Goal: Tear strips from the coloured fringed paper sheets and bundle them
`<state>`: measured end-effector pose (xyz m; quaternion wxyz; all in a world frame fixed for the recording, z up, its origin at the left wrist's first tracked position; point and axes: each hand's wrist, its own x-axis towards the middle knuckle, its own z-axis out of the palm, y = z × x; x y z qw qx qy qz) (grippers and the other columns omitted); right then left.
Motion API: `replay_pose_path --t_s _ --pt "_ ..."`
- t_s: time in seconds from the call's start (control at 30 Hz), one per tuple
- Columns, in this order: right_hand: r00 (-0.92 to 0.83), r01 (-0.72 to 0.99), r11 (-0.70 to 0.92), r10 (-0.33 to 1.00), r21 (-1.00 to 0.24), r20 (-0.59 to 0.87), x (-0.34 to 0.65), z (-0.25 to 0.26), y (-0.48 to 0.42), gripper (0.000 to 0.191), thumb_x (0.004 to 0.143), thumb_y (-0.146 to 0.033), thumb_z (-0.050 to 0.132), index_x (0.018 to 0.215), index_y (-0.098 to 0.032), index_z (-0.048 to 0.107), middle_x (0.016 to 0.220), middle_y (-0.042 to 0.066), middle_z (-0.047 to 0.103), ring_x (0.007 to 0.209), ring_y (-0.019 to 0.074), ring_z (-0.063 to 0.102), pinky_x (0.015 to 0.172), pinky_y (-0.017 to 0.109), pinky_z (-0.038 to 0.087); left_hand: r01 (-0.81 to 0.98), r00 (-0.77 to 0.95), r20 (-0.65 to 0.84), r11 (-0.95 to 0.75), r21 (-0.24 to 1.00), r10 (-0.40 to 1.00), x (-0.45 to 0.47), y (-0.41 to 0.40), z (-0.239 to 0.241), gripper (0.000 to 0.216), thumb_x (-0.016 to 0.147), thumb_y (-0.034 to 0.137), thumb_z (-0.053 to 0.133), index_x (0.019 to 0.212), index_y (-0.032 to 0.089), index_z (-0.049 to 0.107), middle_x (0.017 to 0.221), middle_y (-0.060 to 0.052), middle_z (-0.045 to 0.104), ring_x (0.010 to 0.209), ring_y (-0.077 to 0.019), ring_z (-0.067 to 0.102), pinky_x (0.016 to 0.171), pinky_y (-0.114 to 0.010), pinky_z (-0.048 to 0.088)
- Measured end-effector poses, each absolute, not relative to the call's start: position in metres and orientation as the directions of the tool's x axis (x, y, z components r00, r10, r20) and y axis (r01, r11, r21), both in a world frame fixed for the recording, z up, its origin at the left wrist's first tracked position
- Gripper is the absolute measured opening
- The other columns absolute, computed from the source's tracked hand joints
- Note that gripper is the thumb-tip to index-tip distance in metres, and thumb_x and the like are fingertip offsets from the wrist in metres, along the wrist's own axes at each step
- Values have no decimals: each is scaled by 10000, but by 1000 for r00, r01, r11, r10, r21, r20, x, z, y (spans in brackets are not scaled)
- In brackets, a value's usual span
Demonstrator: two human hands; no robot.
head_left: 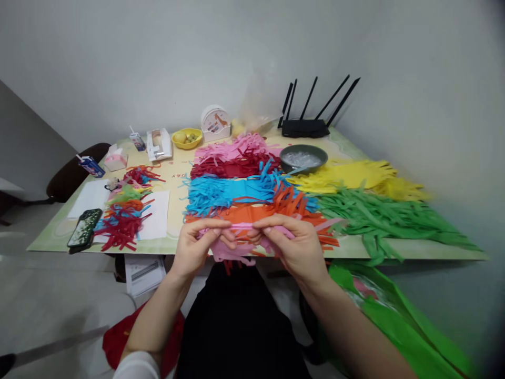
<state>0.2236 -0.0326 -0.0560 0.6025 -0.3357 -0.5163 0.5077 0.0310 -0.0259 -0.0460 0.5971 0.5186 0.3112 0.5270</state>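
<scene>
My left hand point(197, 246) and my right hand point(294, 245) are both closed on a pink fringed paper strip point(236, 247), held just off the near edge of the table point(59, 231). Its cut fringe hangs below my fingers over my lap. Directly behind my hands lie fringed paper bundles in orange point(252, 210), blue point(224, 190), dark red point(232, 167) and pink point(236, 147).
Yellow strips point(355, 176) and green strips point(379, 216) cover the right side. A grey bowl point(303, 158), a router point(303, 126), a yellow fruit bowl point(187, 138), a phone point(84, 228) and a mixed pile of strips point(124, 210) on white paper are also here. A green bag point(394, 316) lies by my right arm.
</scene>
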Motion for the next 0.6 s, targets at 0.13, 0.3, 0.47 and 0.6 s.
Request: replay_pose_path --t_s 0.13,0.3,0.47,0.6 --pt "-58 -236 298 946 -925 319 225 -60 -30 141 826 -155 604 815 -199 738 723 21 744 617 140 704 617 242 592 -317 216 175 -101 943 961 32 -25 -51 146 811 263 669 766 133 718 691 -54 724 534 -149 670 604 -287 559" --pt "-178 137 622 781 -771 598 237 -53 -27 235 774 -60 528 800 -194 719 741 23 737 682 146 699 654 247 559 90 418 279 -345 934 865 15 -24 -35 168 870 199 555 803 143 698 977 -111 740 887 -205 701 787 -319 539" --pt "-394 223 839 543 -496 742 242 -41 -24 262 809 -31 520 911 -199 694 818 37 749 769 142 709 726 250 565 426 540 325 -585 690 776 12 -20 -10 189 907 190 538 1038 185 675 1132 -80 710 1093 -204 628 1052 -380 394" --pt "-415 227 862 507 -453 756 242 -41 -26 265 831 -32 513 948 -200 680 851 41 753 796 141 711 758 260 565 422 615 214 -546 724 759 21 -18 -9 200 941 222 502 992 169 688 927 -57 734 860 -157 665 794 -252 492"
